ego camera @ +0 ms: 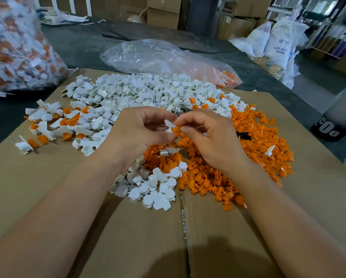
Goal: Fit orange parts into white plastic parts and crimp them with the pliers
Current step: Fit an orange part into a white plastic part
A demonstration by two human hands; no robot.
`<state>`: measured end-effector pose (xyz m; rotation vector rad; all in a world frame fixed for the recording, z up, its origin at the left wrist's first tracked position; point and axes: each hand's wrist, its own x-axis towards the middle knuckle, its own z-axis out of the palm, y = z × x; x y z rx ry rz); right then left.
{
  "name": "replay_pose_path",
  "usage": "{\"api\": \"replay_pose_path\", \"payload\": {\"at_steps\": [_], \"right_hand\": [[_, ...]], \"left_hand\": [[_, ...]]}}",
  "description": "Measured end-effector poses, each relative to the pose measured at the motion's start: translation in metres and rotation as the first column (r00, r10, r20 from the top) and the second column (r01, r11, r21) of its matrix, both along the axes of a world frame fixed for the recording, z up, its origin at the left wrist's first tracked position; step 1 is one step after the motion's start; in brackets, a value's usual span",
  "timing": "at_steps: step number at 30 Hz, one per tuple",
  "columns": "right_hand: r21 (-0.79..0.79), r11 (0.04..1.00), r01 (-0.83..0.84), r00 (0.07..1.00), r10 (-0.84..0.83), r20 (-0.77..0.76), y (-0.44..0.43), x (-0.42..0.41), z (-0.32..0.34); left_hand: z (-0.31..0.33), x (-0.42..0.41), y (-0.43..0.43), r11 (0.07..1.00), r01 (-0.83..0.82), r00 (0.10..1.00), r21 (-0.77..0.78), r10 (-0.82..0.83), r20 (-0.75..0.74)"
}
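Note:
My left hand pinches a small white plastic part between thumb and fingers above the piles. My right hand meets it from the right, its fingertips pinching an orange part against the white one. A big heap of loose white parts covers the far side of the cardboard. Loose orange parts spread to the right and under my hands. A smaller group of white parts lies near my left wrist. Fitted white-and-orange pieces lie at the left. No pliers are in view.
The work lies on flattened brown cardboard. A clear bag with orange parts lies behind the heap. A large bag of fitted pieces stands at the far left. A small black object lies among the orange parts. White sacks stand at the back right.

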<state>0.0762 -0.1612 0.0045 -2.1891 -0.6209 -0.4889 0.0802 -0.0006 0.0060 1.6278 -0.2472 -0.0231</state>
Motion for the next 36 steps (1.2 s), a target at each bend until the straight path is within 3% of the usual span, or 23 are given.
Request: {"api": "replay_pose_path", "payload": {"at_steps": [6,11,22,32,36], "right_hand": [[-0.007,0.999,-0.048,0.998,0.048,0.03,-0.0011,0.0007,-0.0013],[0.207,0.977,-0.044,0.993,0.066,-0.097,0.0004,-0.0006,-0.0008],[0.118,0.993,-0.032,0.999,0.035,-0.025,0.0016,-0.0029,0.0015],[0.09,0.996,0.013,0.998,-0.007,-0.058,0.0034,-0.0041,0.0002],[0.078,0.996,-0.048,0.993,0.056,-0.1,0.0,-0.0032,0.0025]], "left_hand": [[-0.0007,-0.0005,-0.0003,1.0,0.015,1.0,-0.018,-0.015,-0.001],[-0.0026,0.002,0.0012,0.998,0.007,0.999,-0.07,-0.01,-0.035],[-0.0047,0.0011,-0.0024,0.996,0.003,0.999,-0.089,-0.006,-0.035],[-0.0025,-0.0025,-0.0054,0.973,0.05,0.993,-0.227,-0.073,-0.098],[-0.0031,-0.0025,-0.0047,0.987,0.036,0.997,-0.159,-0.046,-0.058]]}}
